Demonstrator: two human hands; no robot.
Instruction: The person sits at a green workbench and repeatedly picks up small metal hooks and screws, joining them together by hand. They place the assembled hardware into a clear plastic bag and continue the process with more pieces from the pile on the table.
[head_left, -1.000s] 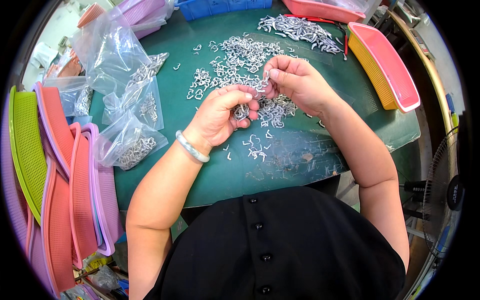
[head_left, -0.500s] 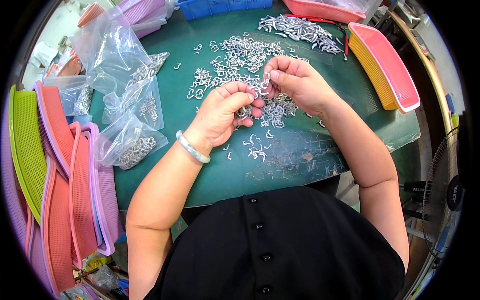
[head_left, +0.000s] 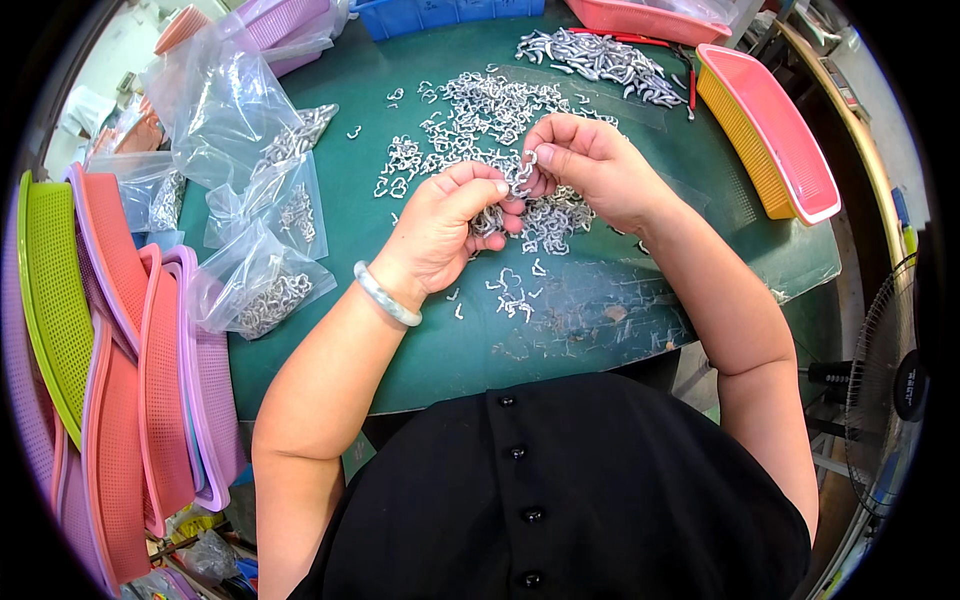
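Observation:
Over a green table, both hands meet at a small curved silvery metal piece (head_left: pixel 523 172). My left hand (head_left: pixel 452 218), with a pale bangle (head_left: pixel 385 295) at its wrist, pinches the piece between thumb and forefinger. Several more silvery pieces are curled in its lower fingers. My right hand (head_left: pixel 590 165) has thumb and forefinger closed at the upper end of the same piece. Behind and below the hands spreads a loose pile of small hooked metal pieces (head_left: pixel 490 108). A few stray ones (head_left: pixel 512 300) lie nearer the table's front edge.
Clear plastic bags of metal pieces (head_left: pixel 268 290) lie at left, beside stacked coloured baskets (head_left: pixel 60 290). A heap of grey elongated pieces (head_left: pixel 600 62) sits at the back, near red-handled pliers (head_left: pixel 690 95). A pink-and-yellow basket (head_left: pixel 770 130) and a fan (head_left: pixel 880 390) stand at right.
My right hand has shifted very slightly left, and the pinched piece has turned a little between the fingers. My left hand is nearly still.

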